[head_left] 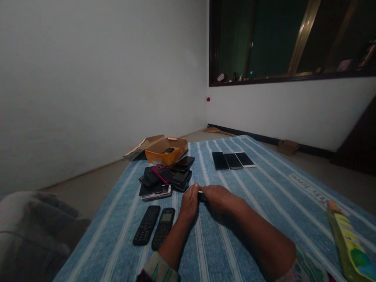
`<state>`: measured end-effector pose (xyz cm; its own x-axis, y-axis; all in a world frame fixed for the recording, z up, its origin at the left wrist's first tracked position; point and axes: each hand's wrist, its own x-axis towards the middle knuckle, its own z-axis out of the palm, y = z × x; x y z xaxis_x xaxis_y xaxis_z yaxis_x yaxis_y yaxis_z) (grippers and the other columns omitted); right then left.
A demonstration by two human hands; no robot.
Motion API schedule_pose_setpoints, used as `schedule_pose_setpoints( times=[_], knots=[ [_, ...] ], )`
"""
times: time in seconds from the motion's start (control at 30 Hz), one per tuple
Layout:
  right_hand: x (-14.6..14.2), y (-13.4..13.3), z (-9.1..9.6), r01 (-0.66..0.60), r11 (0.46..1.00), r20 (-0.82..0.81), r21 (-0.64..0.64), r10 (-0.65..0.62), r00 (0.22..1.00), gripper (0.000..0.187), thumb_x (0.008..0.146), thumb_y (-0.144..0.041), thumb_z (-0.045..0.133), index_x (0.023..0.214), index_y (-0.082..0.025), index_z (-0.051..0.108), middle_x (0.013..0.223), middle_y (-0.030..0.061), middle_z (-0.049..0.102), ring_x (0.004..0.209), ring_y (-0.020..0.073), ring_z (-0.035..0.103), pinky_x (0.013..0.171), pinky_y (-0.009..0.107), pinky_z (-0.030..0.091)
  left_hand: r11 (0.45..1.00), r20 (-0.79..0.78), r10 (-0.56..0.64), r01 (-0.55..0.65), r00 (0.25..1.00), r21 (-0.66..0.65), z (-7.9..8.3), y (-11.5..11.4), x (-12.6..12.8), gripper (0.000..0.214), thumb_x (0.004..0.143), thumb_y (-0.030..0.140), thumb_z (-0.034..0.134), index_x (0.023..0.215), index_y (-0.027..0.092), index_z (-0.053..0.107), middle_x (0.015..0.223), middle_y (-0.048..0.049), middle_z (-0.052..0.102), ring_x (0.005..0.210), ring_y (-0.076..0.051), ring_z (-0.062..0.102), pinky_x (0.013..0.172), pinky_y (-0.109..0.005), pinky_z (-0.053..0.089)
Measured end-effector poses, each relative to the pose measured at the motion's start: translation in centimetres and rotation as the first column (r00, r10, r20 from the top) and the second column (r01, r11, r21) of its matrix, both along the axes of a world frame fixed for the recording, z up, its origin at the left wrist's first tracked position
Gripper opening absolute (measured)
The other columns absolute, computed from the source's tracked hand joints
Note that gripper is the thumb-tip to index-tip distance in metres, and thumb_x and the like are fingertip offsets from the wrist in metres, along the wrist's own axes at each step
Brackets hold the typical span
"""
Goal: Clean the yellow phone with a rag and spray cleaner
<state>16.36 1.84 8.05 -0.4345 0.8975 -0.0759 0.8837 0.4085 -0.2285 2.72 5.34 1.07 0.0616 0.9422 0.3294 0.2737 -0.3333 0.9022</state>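
Over the middle of the striped cloth, my left hand (pixel 190 201) and my right hand (pixel 221 197) meet around a small dark phone-like object (pixel 201 196) with a pale edge. Fingers cover most of it, so its exact kind is hidden. Both hands are closed, one at each side of it. Left of my left forearm lie two black keypad phones (pixel 147 225), side by side. Just beyond my left hand is a loose pile of phones (pixel 164 178), one with a pink frame. Three flat touchscreen phones (pixel 233 161) lie in a row farther right.
An open orange cardboard box (pixel 166 156) with a dark phone inside stands behind the pile. A yellow-green bottle (pixel 349 243) lies at the right edge of the blue striped cloth (pixel 264 219). On the left is a pale covered shape (pixel 32 235). White walls and a window enclose the far side.
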Motion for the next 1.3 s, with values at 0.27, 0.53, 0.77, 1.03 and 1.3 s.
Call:
schedule_pose_setpoints(
  times=[0.27,0.53,0.77,1.03,1.3],
  knots=[
    [3.5,-1.4,-0.9,0.041,0.999,0.026,-0.019,-0.04,0.999,0.019,0.094,-0.02,0.054,0.11,-0.016,0.063,0.109,0.0132,0.07,0.097,0.0244,0.067,0.069,0.028,0.039,1.0,0.002,-0.004,0.004,1.0,-0.02,-0.3,-0.3,0.1,0.05,0.09,0.059,0.039,0.069,0.021,0.063,0.068,-0.006,0.069,0.072,-0.026,0.067,0.074,-0.037,0.051],
    [5.6,-2.4,-2.4,0.029,0.983,0.046,0.184,-0.038,0.998,0.02,0.094,-0.008,0.045,0.102,-0.016,0.062,0.099,0.0097,0.067,0.087,0.0201,0.061,0.071,0.029,0.034,0.999,-0.01,-0.037,0.037,0.999,-0.006,-0.3,-1.1,0.4,0.048,0.093,0.053,0.037,0.073,0.02,0.064,0.074,-0.0065,0.071,0.077,-0.025,0.067,0.077,-0.036,0.052],
    [7.4,-2.4,-3.4,-0.015,0.976,-0.078,0.217,0.033,0.996,0.016,0.099,-0.014,0.044,0.101,-0.018,0.059,0.095,0.0053,0.062,0.085,0.0171,0.055,0.074,0.027,0.035,0.99,-0.13,-0.137,0.141,0.982,0.021,-0.2,-1.5,0.3,0.04,0.095,0.044,0.037,0.082,0.02,0.067,0.079,-0.0063,0.072,0.08,-0.023,0.068,0.078,-0.034,0.052],
    [9.2,-3.9,-4.4,-0.051,0.988,-0.294,0.147,0.093,0.951,0.019,0.099,-0.015,0.045,0.112,-0.02,0.058,0.104,0.0059,0.061,0.094,0.0172,0.056,0.083,0.028,0.041,0.962,-0.274,-0.255,0.272,0.927,0.025,-0.9,-2.1,0.0,0.037,0.097,0.039,0.037,0.105,0.02,0.068,0.102,-0.0102,0.075,0.096,-0.024,0.069,0.09,-0.037,0.052],
    [10.7,-4.1,-7.6,-0.07,0.972,-0.425,0.225,0.162,0.89,0.03,0.099,-0.021,0.045,0.126,-0.018,0.057,0.124,0.0132,0.062,0.115,0.0218,0.057,0.099,0.038,0.044,0.921,-0.456,-0.295,0.377,0.839,0.098,-1.3,-2.6,0.0,0.033,0.096,0.03,0.04,0.116,0.02,0.063,0.121,-0.012,0.07,0.116,-0.024,0.063,0.105,-0.043,0.047]
  ],
)
